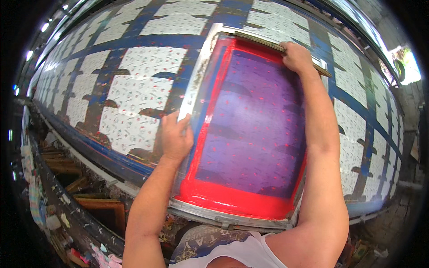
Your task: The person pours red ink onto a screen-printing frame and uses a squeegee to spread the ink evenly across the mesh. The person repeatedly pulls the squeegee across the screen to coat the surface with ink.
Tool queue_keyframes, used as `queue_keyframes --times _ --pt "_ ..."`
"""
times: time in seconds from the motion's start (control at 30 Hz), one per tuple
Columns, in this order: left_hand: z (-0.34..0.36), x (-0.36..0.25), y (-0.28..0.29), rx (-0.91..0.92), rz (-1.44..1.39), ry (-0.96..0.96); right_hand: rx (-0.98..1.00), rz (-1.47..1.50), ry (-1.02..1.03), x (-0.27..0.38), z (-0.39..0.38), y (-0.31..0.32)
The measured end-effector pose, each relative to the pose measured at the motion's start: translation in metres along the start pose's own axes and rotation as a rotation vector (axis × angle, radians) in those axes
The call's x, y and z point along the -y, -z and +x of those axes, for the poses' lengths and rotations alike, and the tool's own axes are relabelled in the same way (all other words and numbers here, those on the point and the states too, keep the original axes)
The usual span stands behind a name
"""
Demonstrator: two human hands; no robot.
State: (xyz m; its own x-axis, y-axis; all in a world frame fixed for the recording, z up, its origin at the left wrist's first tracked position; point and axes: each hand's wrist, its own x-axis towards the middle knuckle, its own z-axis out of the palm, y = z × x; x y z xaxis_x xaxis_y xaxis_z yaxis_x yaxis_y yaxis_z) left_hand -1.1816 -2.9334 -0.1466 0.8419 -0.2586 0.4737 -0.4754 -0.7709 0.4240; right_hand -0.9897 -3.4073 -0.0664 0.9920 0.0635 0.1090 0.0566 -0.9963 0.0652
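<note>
A metal-framed printing screen lies on the long print table, its purple mesh ringed with red ink. My left hand grips the frame's left rail. My right hand is stretched to the far end of the frame and holds a wooden squeegee lying across the top of the screen. A pool of red ink sits along the near edge of the mesh.
White printed fabric pieces cover the blue table in rows, left and right of the screen. Below the table's near edge on the left are wooden frames and a paint-spattered shelf with rags. Daylight enters at the far right.
</note>
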Motion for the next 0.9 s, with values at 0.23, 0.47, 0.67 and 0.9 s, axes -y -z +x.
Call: queue_keyframes --times 0.23,0.47,0.67,0.9 --pt "-0.002 -0.001 -0.001 0.029 0.009 0.025 0.114 0.089 0.007 0.014 -0.017 0.032" --pt "-0.003 0.002 -0.002 0.039 0.017 0.024 0.131 0.146 0.130 0.056 -0.101 0.044" --pt "-0.008 0.008 -0.006 0.011 -0.004 0.008 0.140 0.142 0.178 0.114 -0.214 0.062" --pt "-0.005 0.025 -0.019 -0.118 -0.063 -0.014 0.178 0.169 0.105 0.192 -0.352 0.084"
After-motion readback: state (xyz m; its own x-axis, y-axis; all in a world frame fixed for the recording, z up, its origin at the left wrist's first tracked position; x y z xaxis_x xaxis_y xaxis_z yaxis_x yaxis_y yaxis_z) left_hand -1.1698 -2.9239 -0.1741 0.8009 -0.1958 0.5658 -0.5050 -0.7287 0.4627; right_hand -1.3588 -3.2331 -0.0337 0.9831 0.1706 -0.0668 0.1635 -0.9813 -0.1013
